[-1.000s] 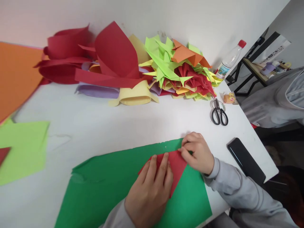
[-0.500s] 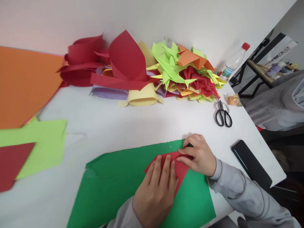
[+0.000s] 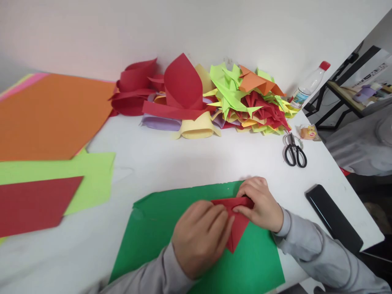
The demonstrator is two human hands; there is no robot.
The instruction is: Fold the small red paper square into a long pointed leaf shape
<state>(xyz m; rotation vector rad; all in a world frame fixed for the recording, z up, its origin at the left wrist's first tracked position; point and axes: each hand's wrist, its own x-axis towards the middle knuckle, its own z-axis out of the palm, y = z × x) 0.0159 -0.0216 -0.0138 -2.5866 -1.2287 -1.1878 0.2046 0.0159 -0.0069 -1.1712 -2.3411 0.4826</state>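
Left hand [image 3: 202, 239] atop red paper [image 3: 239, 229]

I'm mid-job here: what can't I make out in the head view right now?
Head view:
Red paper: left part hidden under the left hand.
Its upper right corner: covered by the right hand.
Green sheet: near edge partly cut off by the bottom picture edge.
Dark red sheet: left end cut off by the left picture edge.
Bottle label: print too small to read.

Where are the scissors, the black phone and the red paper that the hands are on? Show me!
Scissors [image 3: 294, 147]: head view, where the handles meet.
Black phone [image 3: 334, 217]: head view, middle of its upper face.
Red paper [image 3: 238, 226]: head view, its lower, pointed part.
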